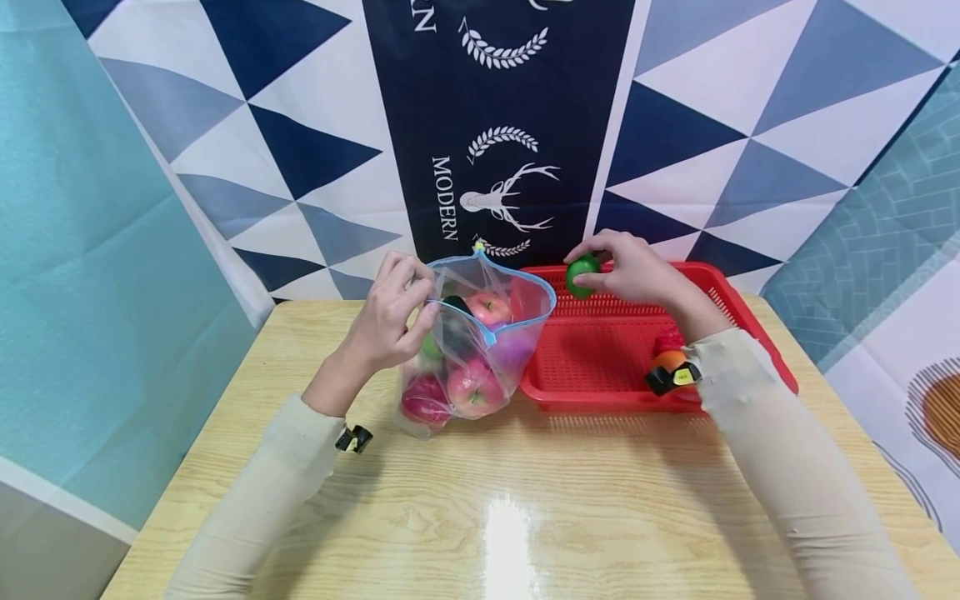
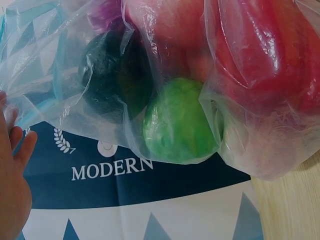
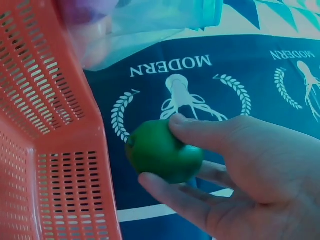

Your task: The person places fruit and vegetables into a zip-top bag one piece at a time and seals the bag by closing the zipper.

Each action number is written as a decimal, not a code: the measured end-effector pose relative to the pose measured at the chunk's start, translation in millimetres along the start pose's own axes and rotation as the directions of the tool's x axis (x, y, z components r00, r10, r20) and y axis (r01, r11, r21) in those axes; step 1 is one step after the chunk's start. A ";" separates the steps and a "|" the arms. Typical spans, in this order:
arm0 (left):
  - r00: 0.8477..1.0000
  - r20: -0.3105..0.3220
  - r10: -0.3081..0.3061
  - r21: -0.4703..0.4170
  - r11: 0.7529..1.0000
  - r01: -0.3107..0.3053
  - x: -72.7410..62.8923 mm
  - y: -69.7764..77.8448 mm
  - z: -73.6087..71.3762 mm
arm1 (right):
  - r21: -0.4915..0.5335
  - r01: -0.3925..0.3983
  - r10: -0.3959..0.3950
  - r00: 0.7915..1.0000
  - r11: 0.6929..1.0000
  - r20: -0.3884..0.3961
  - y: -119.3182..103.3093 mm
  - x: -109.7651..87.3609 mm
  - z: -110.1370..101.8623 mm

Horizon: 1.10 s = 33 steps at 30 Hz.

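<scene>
My left hand (image 1: 393, 312) grips the blue-edged rim of a clear bag (image 1: 546, 310) and holds its mouth open above the table. Through the bag's side show red-pink apples (image 1: 477, 388), a purple fruit (image 1: 513, 346), a bright green fruit (image 2: 180, 122), a dark green one (image 2: 112, 72) and a large glossy red one (image 2: 255, 50). Between thumb and fingers, my right hand (image 1: 630, 267) pinches a lime (image 1: 581, 277), just right of the bag's mouth and above the basket's back rim. In the right wrist view the lime hangs clear of the basket.
A red slotted basket (image 1: 585, 406) stands right of the bag, partly behind the right forearm. Inside its right end lie an orange fruit (image 1: 670, 360) and a red one (image 1: 667, 340). The wooden table (image 1: 420, 517) meets a patterned cloth backdrop (image 1: 315, 125).
</scene>
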<state>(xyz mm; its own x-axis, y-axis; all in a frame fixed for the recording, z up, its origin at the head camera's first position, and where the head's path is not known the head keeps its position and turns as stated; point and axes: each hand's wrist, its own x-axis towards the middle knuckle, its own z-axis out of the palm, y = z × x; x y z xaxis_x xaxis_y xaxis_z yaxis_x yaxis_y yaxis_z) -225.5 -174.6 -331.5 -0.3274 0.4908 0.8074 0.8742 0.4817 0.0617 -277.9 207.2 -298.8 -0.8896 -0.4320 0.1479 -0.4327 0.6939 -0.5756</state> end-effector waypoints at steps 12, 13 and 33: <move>1.000 -0.002 0.008 -0.003 1.000 -0.008 0.0 -0.2 0.8 | 0.111 0.173 -0.131 0.942 0.979 -0.309 -21.8 -2.4 11.5; 1.000 -0.003 0.009 -0.004 1.000 -0.009 0.2 -0.2 0.7 | 0.122 0.203 -0.153 0.931 0.972 -0.331 -26.1 -3.3 12.3; 1.000 -0.007 0.015 -0.002 1.000 -0.015 0.0 -0.5 2.3 | 0.260 0.506 -0.463 0.861 0.822 -0.210 -78.4 -16.8 36.1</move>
<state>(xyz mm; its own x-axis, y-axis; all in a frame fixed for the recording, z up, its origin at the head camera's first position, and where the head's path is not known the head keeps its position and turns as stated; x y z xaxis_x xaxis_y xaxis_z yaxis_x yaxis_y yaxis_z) -226.8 -173.2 -332.9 -0.3116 0.4926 0.8126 0.8796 0.4730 0.0505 -223.8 139.2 -285.2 -0.5961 -0.5724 0.5631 -0.7681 0.2022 -0.6075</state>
